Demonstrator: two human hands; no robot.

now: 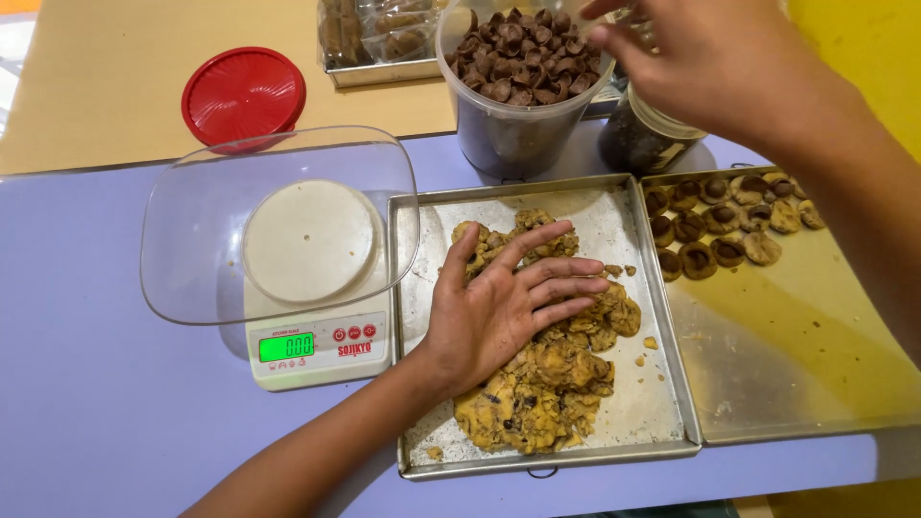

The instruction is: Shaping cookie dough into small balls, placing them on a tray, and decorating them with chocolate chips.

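Observation:
My left hand (504, 307) lies flat, fingers spread, on a lump of yellow-brown cookie dough (542, 384) in a square metal tray (662, 403). My right hand (710, 62) hovers at the top right, fingers bent, over a dark jar (638, 139) beside a clear tub of brown chocolate pieces (523, 58). Whether it holds anything is hidden. A second metal tray (796, 355) on the right carries several shaped cookies (724, 221) topped with chocolate.
A white kitchen scale (317, 350) with a green display bears a clear plastic bowl (192, 249) at the left. A red lid (243, 94) lies behind it. A tray of wrapped packets (374, 38) stands at the back.

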